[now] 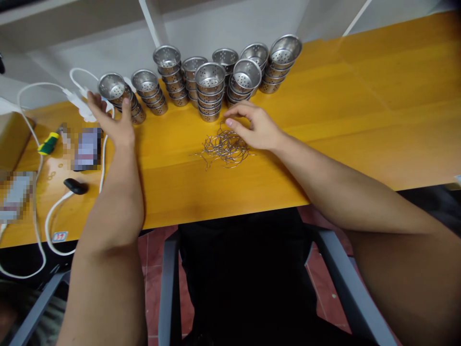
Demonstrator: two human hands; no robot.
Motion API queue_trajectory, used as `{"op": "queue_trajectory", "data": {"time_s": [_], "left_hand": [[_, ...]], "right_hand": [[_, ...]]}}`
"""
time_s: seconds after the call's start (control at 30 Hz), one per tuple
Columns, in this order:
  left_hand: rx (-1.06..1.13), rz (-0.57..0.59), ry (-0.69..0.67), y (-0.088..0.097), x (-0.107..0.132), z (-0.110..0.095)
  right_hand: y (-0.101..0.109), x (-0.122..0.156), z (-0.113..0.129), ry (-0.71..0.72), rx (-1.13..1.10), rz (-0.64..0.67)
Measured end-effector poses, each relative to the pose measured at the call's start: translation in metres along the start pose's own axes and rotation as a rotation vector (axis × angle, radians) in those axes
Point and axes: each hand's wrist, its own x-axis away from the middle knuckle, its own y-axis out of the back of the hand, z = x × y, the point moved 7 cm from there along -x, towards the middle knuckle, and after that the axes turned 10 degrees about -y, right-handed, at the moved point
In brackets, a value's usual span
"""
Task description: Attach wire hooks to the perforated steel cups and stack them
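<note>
Perforated metal cups stand in several nested stacks along the back of the table. At the leftmost stack of cups (114,88), my left hand (114,122) is raised with thumb and fingers spread around its near side; whether they touch it I cannot tell. My right hand (257,127) hovers at the upper right edge of a tangled pile of thin, curved metal wires (226,148). Its fingers are bent, with thumb and index tips slightly apart. A wire loop rises close to those tips, and no firm hold on it shows.
To the left lie a green and yellow screwdriver handle (49,143), two blurred phone-like items, white cables and a black plug-like piece (75,186). A white power strip (81,105) sits behind my left hand. The wall borders the wooden table (360,120) at the back.
</note>
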Motion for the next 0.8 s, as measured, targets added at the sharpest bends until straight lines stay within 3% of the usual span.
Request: {"op": "queue_trajectory", "data": {"time_s": [0.1, 0.17, 0.23, 0.3, 0.4, 0.5, 0.67, 0.8], "left_hand": [[0.02, -0.011, 0.104, -0.003, 0.011, 0.02], [0.052, -0.066, 0.211, -0.005, 0.016, 0.051], [0.051, -0.225, 0.331, -0.006, 0.019, 0.092], [0.058, -0.472, 0.365, -0.003, 0.022, 0.129], [0.0, -0.522, 0.349, -0.013, 0.021, 0.162], [-0.145, -0.435, 0.359, -0.018, 0.021, 0.168], [-0.154, -0.351, 0.346, -0.016, 0.015, 0.161], [-0.041, -0.139, 0.143, -0.03, 0.002, 0.147]], "right_hand": [[0.001, 0.001, 0.001, 0.01, -0.001, 0.0], [0.001, 0.002, 0.002, 0.023, 0.004, -0.001], [0.0, 0.002, 0.003, 0.019, 0.013, 0.012], [-0.001, 0.002, 0.002, -0.005, 0.025, 0.029], [-0.001, 0.002, 0.0, -0.034, 0.027, 0.041], [-0.001, 0.002, 0.0, -0.024, 0.005, 0.036], [-0.002, 0.001, 0.0, -0.034, 0.014, 0.042], [-0.002, 0.002, 0.002, -0.028, 0.017, 0.058]]}}
